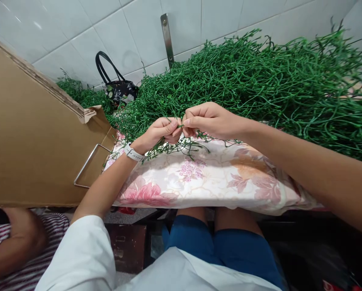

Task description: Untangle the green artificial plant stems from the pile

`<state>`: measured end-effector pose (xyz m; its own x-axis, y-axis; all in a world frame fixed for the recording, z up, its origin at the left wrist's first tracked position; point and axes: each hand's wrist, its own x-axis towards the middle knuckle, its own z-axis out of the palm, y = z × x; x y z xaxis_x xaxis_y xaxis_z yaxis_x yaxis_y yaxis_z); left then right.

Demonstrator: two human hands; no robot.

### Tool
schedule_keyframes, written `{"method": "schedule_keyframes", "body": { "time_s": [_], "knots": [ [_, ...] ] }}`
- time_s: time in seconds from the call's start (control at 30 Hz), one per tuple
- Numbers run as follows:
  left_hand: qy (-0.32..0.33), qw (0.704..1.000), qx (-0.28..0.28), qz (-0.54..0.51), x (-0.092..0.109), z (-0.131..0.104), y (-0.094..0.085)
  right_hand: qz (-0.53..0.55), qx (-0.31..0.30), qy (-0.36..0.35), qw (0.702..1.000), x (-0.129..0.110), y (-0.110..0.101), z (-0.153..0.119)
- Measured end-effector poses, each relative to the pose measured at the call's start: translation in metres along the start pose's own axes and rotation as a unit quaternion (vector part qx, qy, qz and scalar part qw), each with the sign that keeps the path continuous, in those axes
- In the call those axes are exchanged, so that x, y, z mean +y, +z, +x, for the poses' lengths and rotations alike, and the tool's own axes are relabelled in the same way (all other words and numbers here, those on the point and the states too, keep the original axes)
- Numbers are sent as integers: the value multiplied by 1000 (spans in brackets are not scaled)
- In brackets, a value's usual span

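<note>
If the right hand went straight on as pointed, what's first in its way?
Probably the left hand, a green stem in its grip; any gap to the right hand is unclear.

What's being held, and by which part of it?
A green stem, pinched in the fingertips of the left hand and right hand where they meet; whether by its end or middle can't be told.

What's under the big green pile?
A flowery cloth shows under the near edge of the green stems. Farther back, the stems hide most of what's beneath, so I can't tell.
</note>
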<state>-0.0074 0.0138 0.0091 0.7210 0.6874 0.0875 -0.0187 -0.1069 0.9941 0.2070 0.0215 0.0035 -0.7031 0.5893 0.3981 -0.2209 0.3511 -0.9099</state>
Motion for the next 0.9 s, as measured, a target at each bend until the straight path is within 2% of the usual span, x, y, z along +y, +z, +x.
{"method": "schedule_keyframes", "body": {
  "time_s": [0.1,0.2,0.3,0.4,0.6,0.67,0.8,0.9],
  "knots": [
    [-4,999,-30,-21,2,-3,3,93,-39,18,995,0,2,-1],
    [-6,999,-25,-42,7,-5,12,147,-67,26,987,-2,4,-3],
    [-7,998,6,-68,11,-6,22,174,-56,29,983,-6,6,-5],
    [-4,996,10,-89,11,-6,26,189,-33,37,981,-9,9,-5],
    [12,992,7,-124,9,-7,18,214,-34,21,976,-15,15,-6],
    [22,991,50,-119,13,-7,12,218,-11,-6,976,-21,16,-6],
    [21,974,195,-112,22,-5,1,220,73,-27,972,-30,11,-5],
    [-6,967,212,-139,22,-1,-2,165,163,-15,973,-26,-4,0]
  ]
}}
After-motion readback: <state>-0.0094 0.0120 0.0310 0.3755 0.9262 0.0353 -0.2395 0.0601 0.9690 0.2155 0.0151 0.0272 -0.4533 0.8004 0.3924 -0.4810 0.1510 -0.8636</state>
